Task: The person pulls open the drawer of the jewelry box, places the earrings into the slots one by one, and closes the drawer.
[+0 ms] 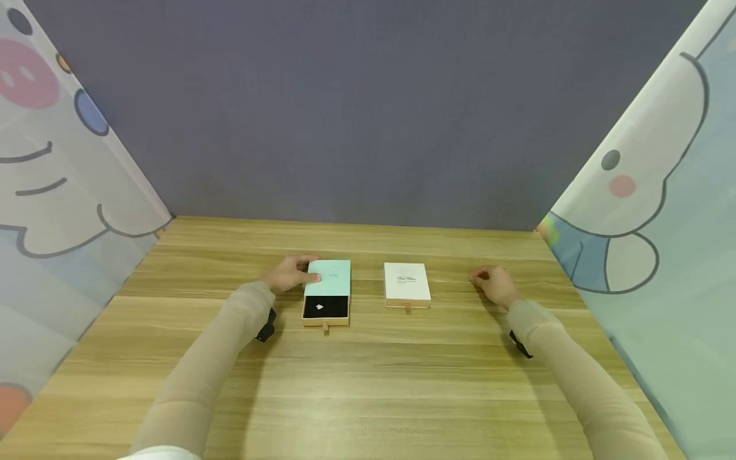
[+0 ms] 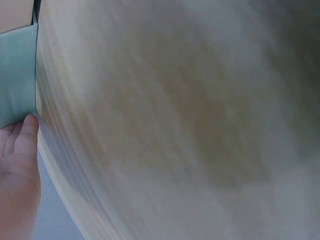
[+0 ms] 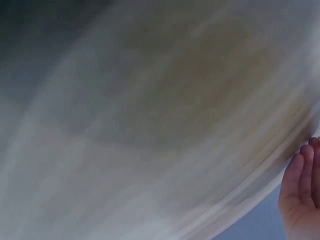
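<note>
My left hand (image 1: 292, 273) grips the back left part of a mint-green drawer box (image 1: 336, 276), with the thumb on its top. The box's drawer is pulled out toward me, showing a black lining (image 1: 336, 305). On that lining, left of the middle, lies a small shiny white piece of jewellery (image 1: 319, 307). My right hand (image 1: 496, 284) is low over the table at the right, its fingers bent and thumb close to the fingertips. Whether it pinches something tiny cannot be made out. In the left wrist view, fingertips (image 2: 30, 122) meet the green box.
A white drawer box (image 1: 405, 281) with dark lettering and a small pull tab lies closed between my hands. The wooden table (image 1: 368, 377) ends at a grey back panel (image 1: 368, 115). Cartoon-printed sheets (image 1: 650, 211) flank both sides.
</note>
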Demonstrator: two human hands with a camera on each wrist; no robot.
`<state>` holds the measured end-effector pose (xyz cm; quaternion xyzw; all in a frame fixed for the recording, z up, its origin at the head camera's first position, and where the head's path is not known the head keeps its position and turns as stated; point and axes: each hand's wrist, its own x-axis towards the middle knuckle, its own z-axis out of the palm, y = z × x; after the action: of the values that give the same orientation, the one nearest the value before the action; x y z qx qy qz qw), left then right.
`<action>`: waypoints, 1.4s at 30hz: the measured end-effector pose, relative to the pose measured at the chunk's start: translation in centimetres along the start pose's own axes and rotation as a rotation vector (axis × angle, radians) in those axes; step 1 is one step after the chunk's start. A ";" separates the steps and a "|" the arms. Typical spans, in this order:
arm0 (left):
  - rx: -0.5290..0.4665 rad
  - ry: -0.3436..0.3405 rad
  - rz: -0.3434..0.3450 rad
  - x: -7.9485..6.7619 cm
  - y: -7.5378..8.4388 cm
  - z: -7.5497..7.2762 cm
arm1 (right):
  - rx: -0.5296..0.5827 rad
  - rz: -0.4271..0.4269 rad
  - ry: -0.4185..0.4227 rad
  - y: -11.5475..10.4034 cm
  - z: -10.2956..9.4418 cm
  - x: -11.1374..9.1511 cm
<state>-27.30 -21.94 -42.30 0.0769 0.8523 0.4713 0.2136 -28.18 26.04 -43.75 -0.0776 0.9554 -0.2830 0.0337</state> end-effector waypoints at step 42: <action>-0.019 -0.013 0.002 -1.3 1.9 -0.3 | 0.337 0.045 -0.122 -8.9 -0.1 -0.6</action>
<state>-26.38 -21.56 -40.17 0.0787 0.8462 0.4791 0.2196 -26.44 18.84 -38.77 -0.0666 0.8921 -0.4331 0.1106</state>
